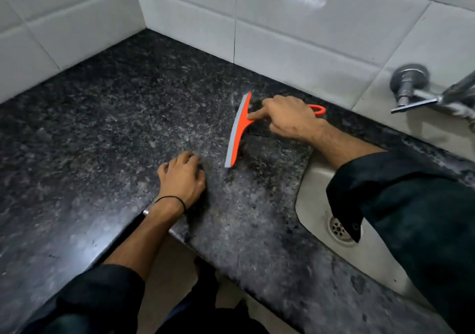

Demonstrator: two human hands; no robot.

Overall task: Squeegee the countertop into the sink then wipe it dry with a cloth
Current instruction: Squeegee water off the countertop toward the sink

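An orange squeegee (238, 130) with a grey blade is standing on edge on the dark speckled countertop (115, 118), just beyond the left hand (183, 177) and at the fingertips of the right hand (288, 118). The right hand is gripping the squeegee's handle, its index finger (254, 114) lying straight along the neck toward the blade. The left hand is holding nothing, its loosely bent fingers resting on the stone, a thin black band (172, 200) circling its wrist. A steel sink (316, 195) with its drain (339, 228) is lying under the right forearm's dark sleeve (411, 205). Beyond the right hand, a chrome tap (416, 89) is jutting from the white wall tiles (308, 25).
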